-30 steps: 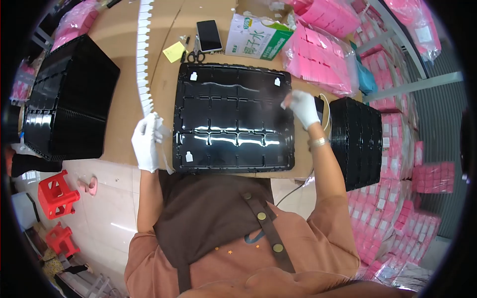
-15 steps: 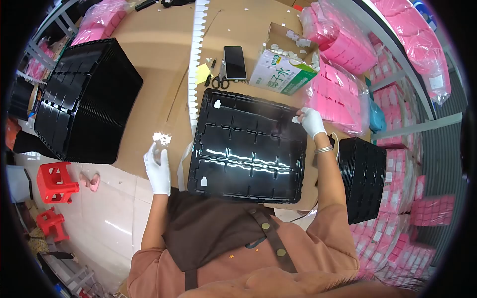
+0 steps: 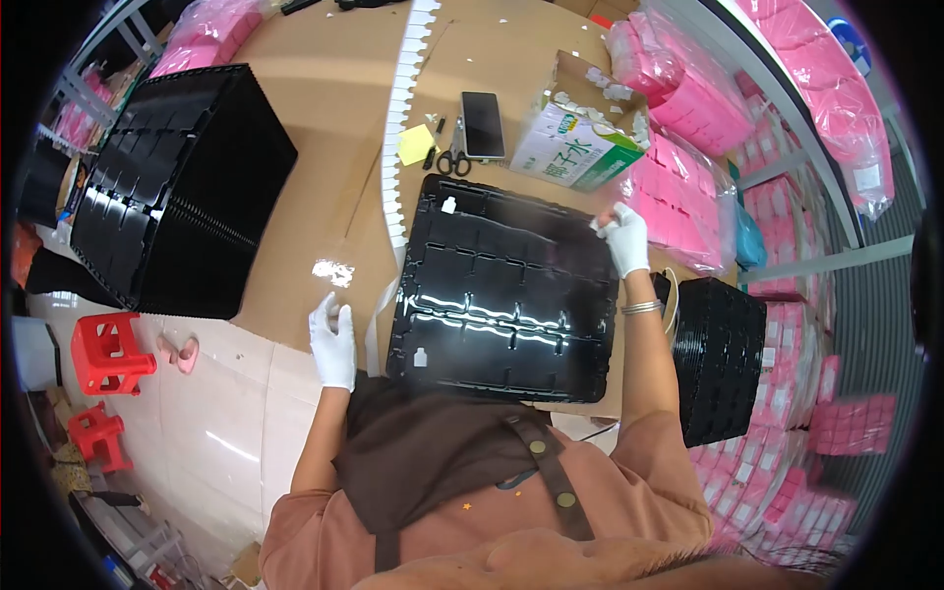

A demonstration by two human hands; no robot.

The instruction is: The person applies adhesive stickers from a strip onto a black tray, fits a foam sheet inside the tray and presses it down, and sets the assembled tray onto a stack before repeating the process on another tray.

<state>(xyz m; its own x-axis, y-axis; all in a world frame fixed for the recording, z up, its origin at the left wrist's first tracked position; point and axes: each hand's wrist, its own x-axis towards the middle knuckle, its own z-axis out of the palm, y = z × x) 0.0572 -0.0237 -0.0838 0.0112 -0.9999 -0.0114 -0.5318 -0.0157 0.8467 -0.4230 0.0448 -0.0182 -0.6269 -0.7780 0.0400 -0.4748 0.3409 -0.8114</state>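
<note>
A shiny black plastic tray (image 3: 511, 265) with moulded compartments lies in front of me. Two small white stickers are on it: one sticker (image 3: 448, 205) near the upper left corner, another sticker (image 3: 421, 357) near the lower left. At the tray's upper right corner, my gloved right hand (image 3: 627, 241) pinches a small white sticker (image 3: 596, 224), partly hidden by the fingertips. My gloved left hand (image 3: 333, 346) hovers by the table's near edge, left of the tray, thumb and fingers apart and holding nothing.
Stacked black trays (image 3: 187, 187) stand at the left, another stack (image 3: 723, 359) at the right. Beyond the tray are a phone (image 3: 482, 125), scissors (image 3: 453, 163), yellow sticky notes (image 3: 416, 145) and a carton (image 3: 580, 138) holding white scraps. A white notched strip (image 3: 401, 128) crosses the table. Bagged pink trays (image 3: 678, 202) are at right.
The view has shifted slightly, so the table's contents sit farther right. My right hand has turned a little, still pinching at the tray's upper right corner. My left hand stays open.
</note>
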